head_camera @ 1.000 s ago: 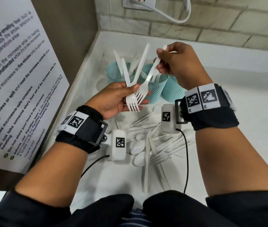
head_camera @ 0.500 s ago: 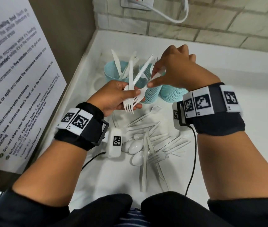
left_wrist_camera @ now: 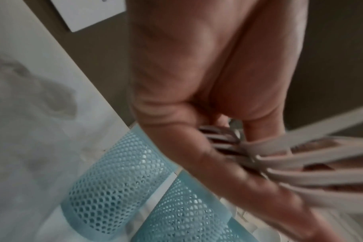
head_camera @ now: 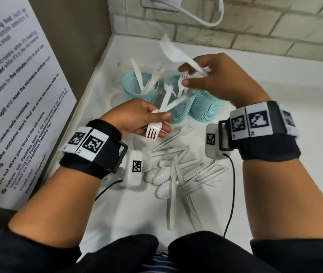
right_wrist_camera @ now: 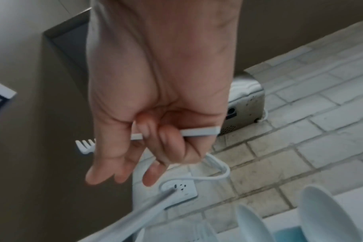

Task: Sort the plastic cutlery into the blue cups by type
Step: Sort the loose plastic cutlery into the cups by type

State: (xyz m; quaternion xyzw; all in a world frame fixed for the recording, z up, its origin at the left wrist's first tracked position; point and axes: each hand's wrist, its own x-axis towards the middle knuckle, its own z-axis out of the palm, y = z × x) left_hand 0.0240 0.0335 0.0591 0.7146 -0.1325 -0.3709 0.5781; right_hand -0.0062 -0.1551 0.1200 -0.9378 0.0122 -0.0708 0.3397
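Nearest, a loose pile of white plastic spoons, forks and knives [head_camera: 178, 174] lies on the white countertop [head_camera: 275, 75], between the two wrists. Just beyond it the left hand [head_camera: 137, 119] has thumb and fingers curled round a small fan of white forks [head_camera: 153, 130], tines toward the person, handles pointing at the cups. Behind stand three blue mesh cups [head_camera: 206, 109] close together near the corner: the left one holds knives, the middle one forks, and the right one's contents are hidden by the right hand [head_camera: 216, 83]. That hand hovers above the cups, fingers curled round one white fork [right_wrist_camera: 135, 135]; in the head view it is blurred. Farther back rise a pale brick-tiled wall [head_camera: 255, 26] with a socket [head_camera: 161, 2] and white cable [head_camera: 202, 18], and, on the left, a brown panel carrying a printed notice [head_camera: 14, 95].
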